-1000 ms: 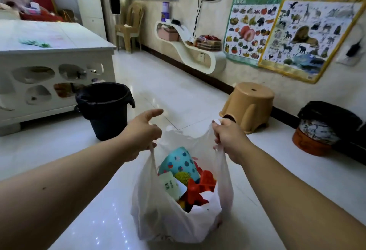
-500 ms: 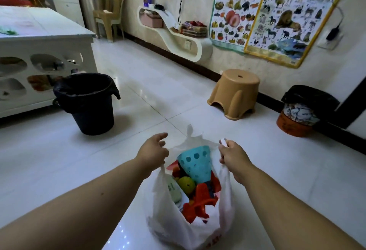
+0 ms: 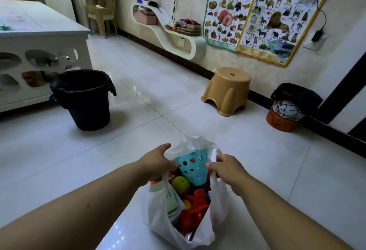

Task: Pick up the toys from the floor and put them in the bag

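A white plastic bag (image 3: 158, 214) hangs between my two hands over the tiled floor, its mouth spread apart. My left hand (image 3: 157, 162) grips the left handle and my right hand (image 3: 225, 167) grips the right handle. Inside I see a teal perforated cone toy (image 3: 191, 167), a bumpy yellow-green ball (image 3: 180, 184), a red plastic toy (image 3: 195, 208) and a pale green and white flat item (image 3: 170, 200). Deeper contents are hidden by the bag walls.
A black bin (image 3: 83, 99) stands at the left in front of a white cut-out table (image 3: 39, 38). A tan plastic stool (image 3: 227, 89) and an orange bin with a black liner (image 3: 287, 109) sit by the right wall. No loose toys show on the floor around the bag.
The bag with my hands now sits lower in the view, and the hands have come a little closer together. The view has tilted and shifted, bringing the black bin and stool further into sight.
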`<state>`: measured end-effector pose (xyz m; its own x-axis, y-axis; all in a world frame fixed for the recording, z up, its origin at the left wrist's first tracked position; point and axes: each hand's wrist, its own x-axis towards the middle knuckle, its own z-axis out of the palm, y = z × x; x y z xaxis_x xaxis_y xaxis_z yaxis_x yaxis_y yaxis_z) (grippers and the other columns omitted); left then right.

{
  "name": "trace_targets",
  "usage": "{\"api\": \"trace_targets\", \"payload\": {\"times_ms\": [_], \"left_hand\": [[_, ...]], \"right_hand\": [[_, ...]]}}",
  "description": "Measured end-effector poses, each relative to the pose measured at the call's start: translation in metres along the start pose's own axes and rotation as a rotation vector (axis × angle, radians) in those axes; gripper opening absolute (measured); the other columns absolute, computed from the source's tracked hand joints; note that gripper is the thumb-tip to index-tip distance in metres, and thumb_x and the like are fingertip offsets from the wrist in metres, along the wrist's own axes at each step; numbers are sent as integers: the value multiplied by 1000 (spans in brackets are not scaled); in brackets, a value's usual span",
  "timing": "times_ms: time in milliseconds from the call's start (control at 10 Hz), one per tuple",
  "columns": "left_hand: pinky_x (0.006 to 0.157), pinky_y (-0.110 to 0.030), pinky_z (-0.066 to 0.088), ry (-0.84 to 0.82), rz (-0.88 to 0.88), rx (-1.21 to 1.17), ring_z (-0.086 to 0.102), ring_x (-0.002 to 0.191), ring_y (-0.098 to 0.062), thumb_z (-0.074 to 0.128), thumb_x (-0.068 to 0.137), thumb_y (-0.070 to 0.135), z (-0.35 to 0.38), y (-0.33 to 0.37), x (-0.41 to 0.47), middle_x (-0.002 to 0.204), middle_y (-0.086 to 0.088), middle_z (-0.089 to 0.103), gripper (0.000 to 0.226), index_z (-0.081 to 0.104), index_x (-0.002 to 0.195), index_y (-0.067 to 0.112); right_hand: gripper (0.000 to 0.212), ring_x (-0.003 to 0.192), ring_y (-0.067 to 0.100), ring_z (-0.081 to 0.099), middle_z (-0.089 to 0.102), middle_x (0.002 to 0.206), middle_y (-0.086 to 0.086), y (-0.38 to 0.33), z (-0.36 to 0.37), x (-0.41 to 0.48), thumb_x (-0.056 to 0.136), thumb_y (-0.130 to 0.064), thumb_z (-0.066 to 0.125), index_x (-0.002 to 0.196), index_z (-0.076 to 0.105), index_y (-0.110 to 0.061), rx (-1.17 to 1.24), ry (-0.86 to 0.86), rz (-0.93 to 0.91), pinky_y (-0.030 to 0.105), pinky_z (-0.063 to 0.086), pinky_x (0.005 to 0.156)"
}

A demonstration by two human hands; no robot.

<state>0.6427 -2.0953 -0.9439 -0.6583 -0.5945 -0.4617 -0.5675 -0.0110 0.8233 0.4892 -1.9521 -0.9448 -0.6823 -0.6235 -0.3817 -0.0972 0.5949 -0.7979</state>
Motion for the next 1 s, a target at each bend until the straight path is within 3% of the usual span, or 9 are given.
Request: {"api": "trace_targets", "payload": {"times_ms": [200, 300, 400, 500, 600, 800, 900, 1000], "left_hand": [[58, -25, 50, -15, 14, 56, 61, 73, -16, 65, 81, 14, -5, -5, -22, 94, -6, 58, 83, 20, 147, 34], [64, -26, 55, -52, 12, 66, 65, 76, -17, 64, 82, 15, -5, -8, -31, 92, -6, 65, 82, 18, 148, 34], [69, -28, 55, -100, -2, 35, 67, 81, -18, 64, 82, 19, 0, -16, -38, 95, -8, 67, 81, 19, 147, 35], [64, -27, 53, -126, -18, 20, 63, 81, -19, 65, 82, 20, 9, -25, -45, 103, -10, 62, 79, 22, 146, 36], [61, -26, 51, -142, -7, 14, 57, 81, -19, 65, 81, 18, 15, -29, -48, 127, -20, 56, 79, 23, 146, 36], [76, -30, 57, -157, 19, 35, 62, 102, -22, 63, 84, 19, 20, -34, -51, 122, -5, 54, 75, 23, 145, 37], [76, -29, 58, -175, 15, 40, 63, 98, -20, 63, 84, 19, 21, -36, -54, 122, -5, 54, 78, 20, 146, 36], [60, -19, 53, -165, 44, 114, 61, 77, -10, 62, 85, 20, 20, -31, -60, 101, 2, 60, 77, 19, 146, 37]], "right_hand": [[14, 90, 17, 63, 63, 99, 0, -3, 2, -15, 87, -24, 67, 96, 57, -20, 34, 24, -35, 19, 46, 56], [15, 95, 19, 62, 63, 104, 1, -1, 5, -19, 87, -28, 67, 97, 57, -22, -26, 24, -44, 17, 42, 53], [27, 95, 17, 57, 63, 112, 3, 2, 9, -21, 89, -27, 64, 114, 64, -17, -73, 29, -35, 19, 42, 58], [36, 92, 17, 55, 61, 103, 2, 7, 14, -21, 90, -26, 63, 122, 61, -9, -66, 30, 10, 25, 43, 70], [30, 85, 16, 62, 65, 90, 2, 13, 16, -19, 86, -31, 67, 108, 66, -11, -92, 23, 44, 28, 50, 73], [30, 80, 12, 62, 63, 84, -3, 17, 13, -19, 82, -41, 69, 97, 62, -16, -182, -2, 37, 21, 45, 59], [34, 81, 10, 61, 64, 93, -2, 17, 12, -20, 80, -45, 69, 97, 59, -18, -221, -27, 48, 20, 44, 57], [32, 75, 6, 61, 65, 94, -2, 12, 8, -25, 79, -47, 70, 94, 58, -20, -253, -17, 50, 19, 44, 56]]}}
